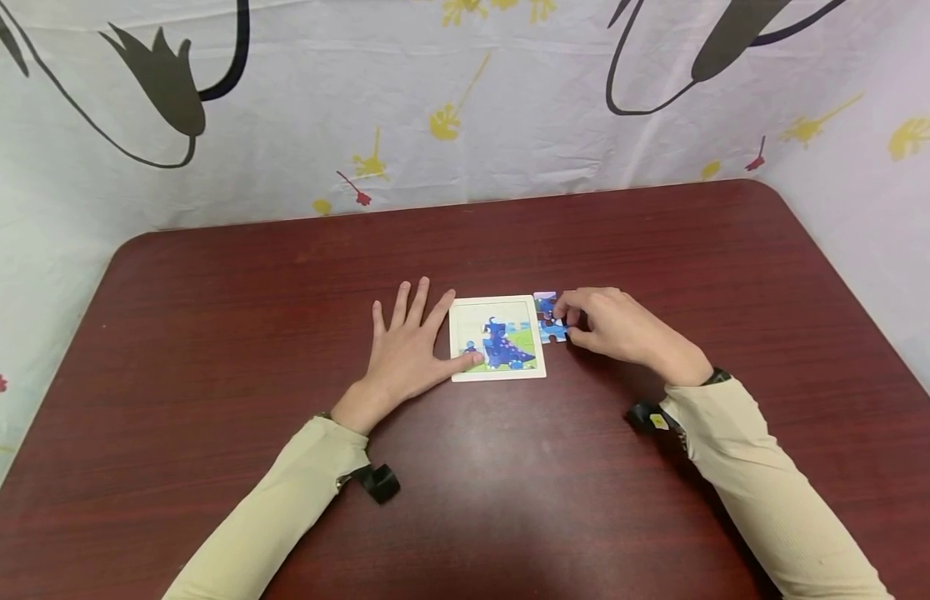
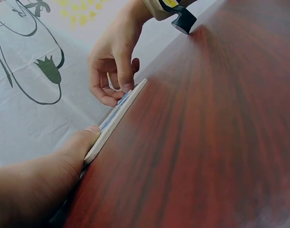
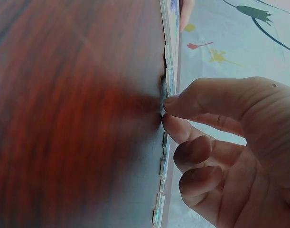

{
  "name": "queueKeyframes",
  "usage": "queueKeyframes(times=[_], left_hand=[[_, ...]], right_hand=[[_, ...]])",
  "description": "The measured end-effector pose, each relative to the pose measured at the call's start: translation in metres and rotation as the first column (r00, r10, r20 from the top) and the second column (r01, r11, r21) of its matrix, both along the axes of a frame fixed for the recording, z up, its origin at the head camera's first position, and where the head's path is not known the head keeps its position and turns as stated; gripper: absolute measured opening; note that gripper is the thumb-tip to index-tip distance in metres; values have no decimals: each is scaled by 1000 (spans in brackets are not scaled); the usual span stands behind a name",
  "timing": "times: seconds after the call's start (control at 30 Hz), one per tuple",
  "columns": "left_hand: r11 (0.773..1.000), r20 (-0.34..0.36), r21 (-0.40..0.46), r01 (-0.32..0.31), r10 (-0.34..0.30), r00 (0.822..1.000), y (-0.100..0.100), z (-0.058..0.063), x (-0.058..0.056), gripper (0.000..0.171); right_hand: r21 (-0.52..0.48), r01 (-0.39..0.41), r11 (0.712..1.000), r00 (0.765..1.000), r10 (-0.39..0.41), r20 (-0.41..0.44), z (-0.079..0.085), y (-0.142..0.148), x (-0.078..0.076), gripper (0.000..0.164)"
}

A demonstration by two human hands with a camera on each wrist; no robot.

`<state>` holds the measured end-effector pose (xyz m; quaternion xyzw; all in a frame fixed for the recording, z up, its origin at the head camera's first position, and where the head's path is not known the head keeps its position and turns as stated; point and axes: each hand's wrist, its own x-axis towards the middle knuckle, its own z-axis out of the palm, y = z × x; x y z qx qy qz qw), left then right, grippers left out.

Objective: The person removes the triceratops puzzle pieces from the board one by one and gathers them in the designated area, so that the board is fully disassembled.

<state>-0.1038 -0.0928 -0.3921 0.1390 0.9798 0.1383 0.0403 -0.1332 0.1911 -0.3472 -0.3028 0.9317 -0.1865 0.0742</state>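
A patterned cloth (image 1: 285,108) hung beyond both hands, its print made up of dark flowers and yellow and red splashes. The reddish-brown table (image 1: 510,500) lay beneath them. The left sleeve (image 1: 270,517) and right sleeve (image 1: 765,483), both pale, ended behind the wrists. The left hand (image 1: 405,358) was spread palm down, its fingers straight and apart, gripping nothing; its thumb lay across the near corner of the board. The right hand (image 1: 622,329) was bent, thumb and forefinger almost meeting at the pieces; whether a piece was held between them could not be told. The board (image 1: 502,377), pale-rimmed and bearing a blue dinosaur, lay flat between the two hands, just right of the left hand. A black device (image 1: 380,483) projected behind the left hand. The pieces (image 1: 552,332), blue and interlocking in outline, lay between the board and the right hand, partly hidden by its fingers.
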Motion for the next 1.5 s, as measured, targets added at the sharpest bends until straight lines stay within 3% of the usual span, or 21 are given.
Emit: queueKeyframes(times=[0.47,1.5], left_hand=[[1000,-5,2,12,-12,1000,-2,0,0,92],[1000,0,2,-3,3,1000,-2,-1,2,94]], right_hand=[[9,-3,1000,1000,3,-1,-3,-1,-1,16],[6,9,1000,1000,-9,3,-2,-3,0,15]])
